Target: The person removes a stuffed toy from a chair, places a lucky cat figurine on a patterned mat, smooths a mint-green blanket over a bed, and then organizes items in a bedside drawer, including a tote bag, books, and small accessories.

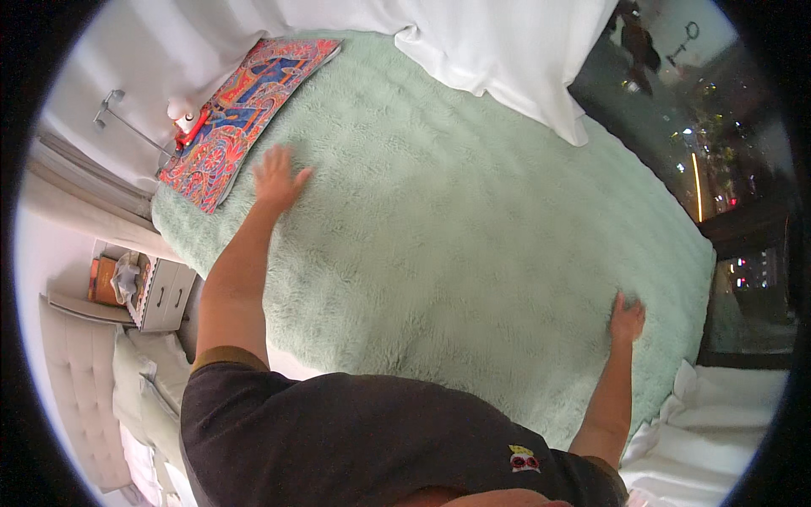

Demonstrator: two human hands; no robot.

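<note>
A pale green plush cover (431, 222) spreads out before me over a wide raised surface. My left hand (279, 180) is over its left side, fingers spread and slightly blurred, holding nothing. Just beyond those fingers lies a colourful patterned mat (247, 114) in red, orange and blue. On the mat's left edge sits a white and red figurine (185, 120). Far to the right, my right hand (627, 322) is on or just above the plush, empty, with the thumb apart from the fingers. Whether either palm presses on the pile is hard to tell.
White curtains (500, 51) hang over the far edge; another white curtain (703, 405) is at lower right. A dark window (747, 190) borders the right. At left are a thin metal stand (136, 130), a drawer cabinet (166, 298) and a tufted headboard (82, 386) with pillows (136, 374).
</note>
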